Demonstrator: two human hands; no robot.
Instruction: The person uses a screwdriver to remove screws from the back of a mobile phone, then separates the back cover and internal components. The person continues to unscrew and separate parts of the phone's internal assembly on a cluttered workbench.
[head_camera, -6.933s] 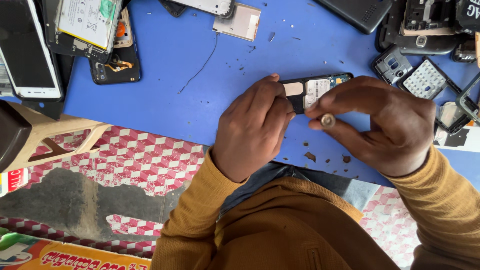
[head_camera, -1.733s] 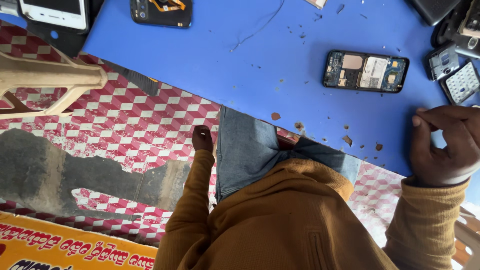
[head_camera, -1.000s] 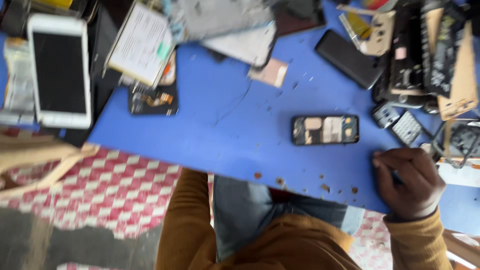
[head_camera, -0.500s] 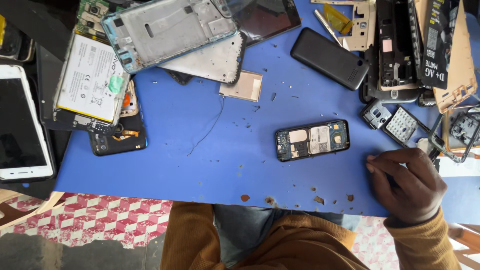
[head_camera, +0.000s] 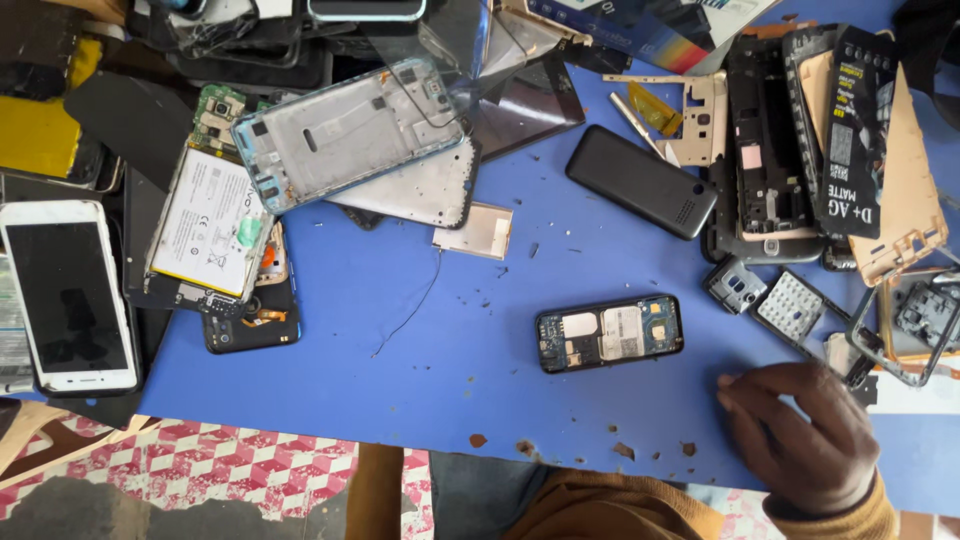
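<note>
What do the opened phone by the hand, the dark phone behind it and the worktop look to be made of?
Opened phone: dark, probably plastic frame around a green circuit board with dull metal shields, back cover off. Dark phone: matte black, likely plastic, with no glare. Worktop: smooth blue surface, probably painted or laminated board; brown chips along the front edge suggest a thin coating. The right hand rests on it.

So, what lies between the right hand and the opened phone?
Only bare blue table, head view; right hand and opened phone are apart.

Head view, straight down over table (head_camera: 420, 340)
</note>
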